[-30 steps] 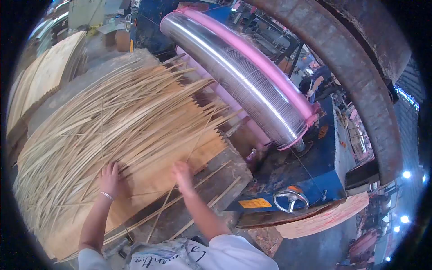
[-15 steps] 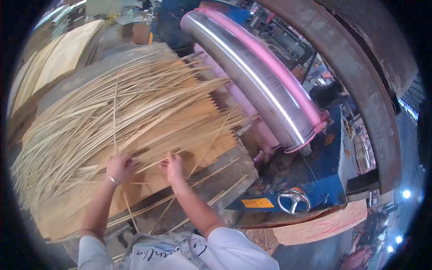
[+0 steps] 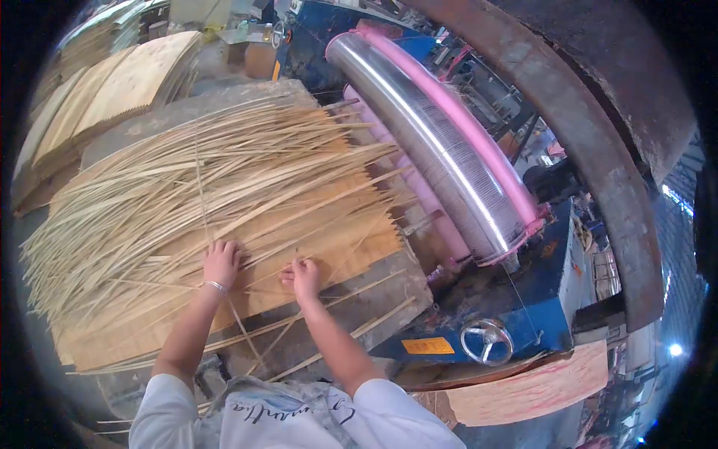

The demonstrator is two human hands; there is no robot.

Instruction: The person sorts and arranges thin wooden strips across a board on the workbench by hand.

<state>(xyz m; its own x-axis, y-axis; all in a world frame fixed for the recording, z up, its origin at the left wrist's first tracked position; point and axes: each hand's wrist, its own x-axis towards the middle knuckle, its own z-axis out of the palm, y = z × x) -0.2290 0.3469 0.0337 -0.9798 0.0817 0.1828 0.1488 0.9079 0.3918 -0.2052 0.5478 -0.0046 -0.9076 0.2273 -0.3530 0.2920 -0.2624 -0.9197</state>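
A loose heap of thin wood strips [image 3: 172,176] lies across a large veneer sheet [image 3: 359,243] with a jagged far edge. My left hand [image 3: 222,262], with a bracelet at the wrist, has its fingers curled at the heap's near side, around a long crosswise wood strip [image 3: 202,183] that runs beneath or through the grip. To its right, my right hand [image 3: 304,279] is low over the bare part of the sheet, thumb and fingers drawn together. Whatever is between those fingertips is too small to make out.
Beyond the sheet stands a shiny metal roller [image 3: 430,138] with pink rollers alongside. A handwheel [image 3: 487,342] sits on the blue machine frame [image 3: 538,307]. Stacked veneer sheets [image 3: 138,78] are at the far left. A rusty curved beam [image 3: 598,150] arches on the right.
The view has shifted, so the scene sits further right. My left hand has moved along the heap's near edge with the crosswise strip. My right hand's fingers have turned lower towards the sheet.
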